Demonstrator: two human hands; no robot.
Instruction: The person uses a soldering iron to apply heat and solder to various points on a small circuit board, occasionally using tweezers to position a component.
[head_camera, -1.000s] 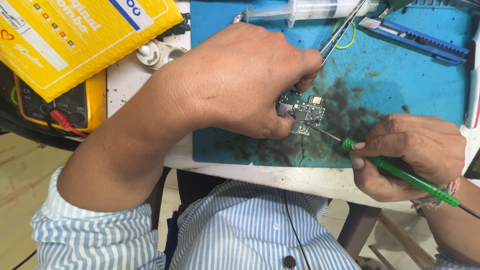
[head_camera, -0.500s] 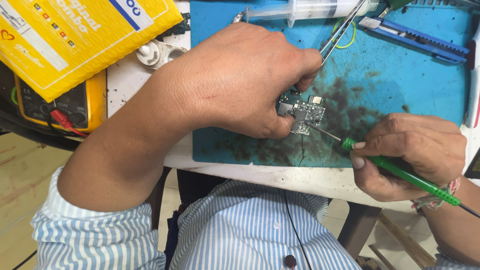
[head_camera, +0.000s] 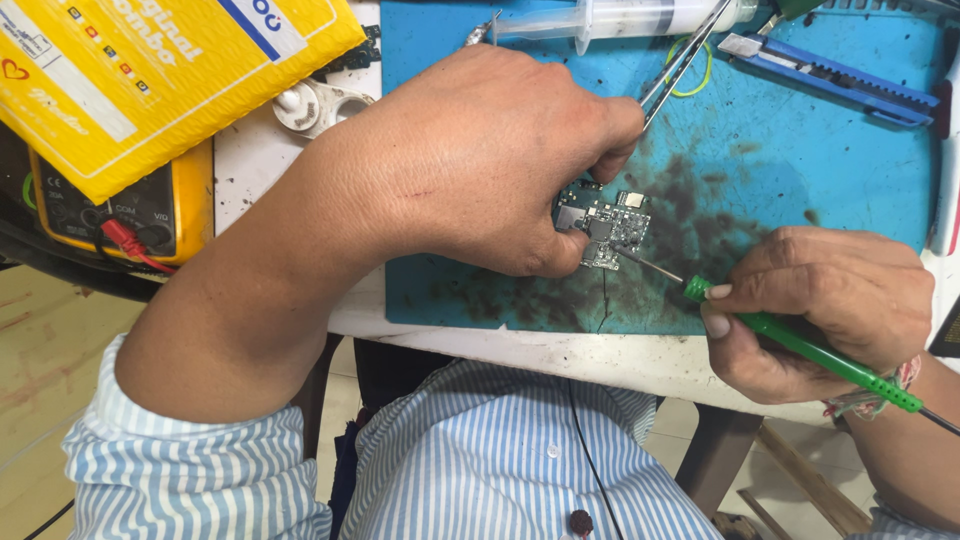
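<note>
The left hand (head_camera: 480, 160) is closed around metal tweezers (head_camera: 685, 60), and its thumb presses a small circuit board (head_camera: 605, 230) flat on the stained blue mat (head_camera: 800, 160). The right hand (head_camera: 830, 310) grips a green soldering iron (head_camera: 800, 345) firmly, the tip apparently touching the board's right edge. A syringe (head_camera: 620, 18) lies along the mat's far edge, and a yellow meter (head_camera: 120, 210) stands at left.

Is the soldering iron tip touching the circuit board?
Touching. In the head view, the green soldering iron held by the right hand has its metal tip meeting the right edge of the circuit board.
</note>
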